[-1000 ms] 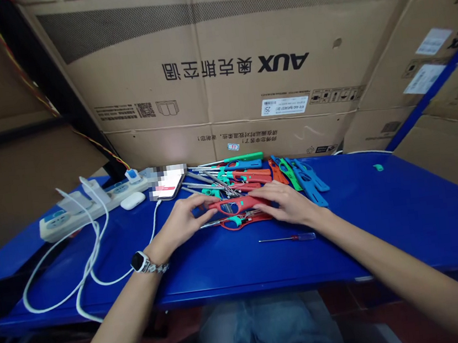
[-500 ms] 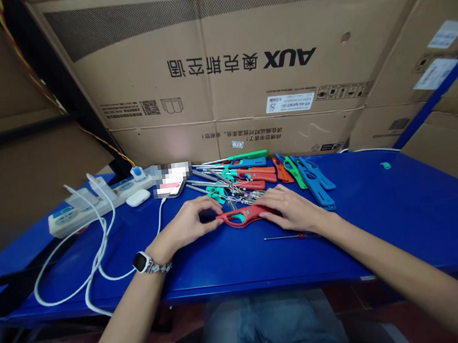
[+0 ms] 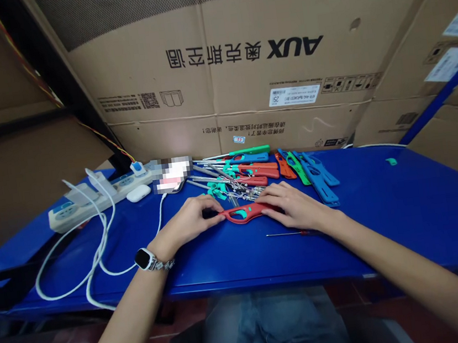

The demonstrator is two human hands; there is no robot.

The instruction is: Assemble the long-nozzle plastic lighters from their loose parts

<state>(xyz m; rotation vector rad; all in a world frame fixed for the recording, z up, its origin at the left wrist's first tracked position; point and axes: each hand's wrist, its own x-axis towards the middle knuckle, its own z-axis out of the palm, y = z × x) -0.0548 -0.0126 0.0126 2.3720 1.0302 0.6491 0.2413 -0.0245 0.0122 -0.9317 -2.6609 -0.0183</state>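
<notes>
A red utility lighter (image 3: 247, 213) with a teal trigger in its looped opening lies level just above or on the blue table. My left hand (image 3: 195, 217) pinches its left tip between thumb and fingers. At the other end my right hand (image 3: 289, 206) has its thumb and fingers closed around the handle, hiding that end. Behind the lighter sits a pile of small metal and wired parts (image 3: 250, 191), partly covered by my right hand. A thin screwdriver (image 3: 284, 234) lies in front of my right hand, its handle partly under my wrist.
Several lighters with metal rods (image 3: 258, 170) lie behind the hands. Loose blue, green and orange casing halves (image 3: 319, 177) lie to the right, with a small teal piece (image 3: 391, 161) farther off. At left are a phone (image 3: 177, 172), white earbud case (image 3: 138, 192), power strip (image 3: 118, 189) and looping cables.
The whole view has shifted slightly as the head tilts. Both hands keep hold of the red lighter, with little visible movement of their own.
</notes>
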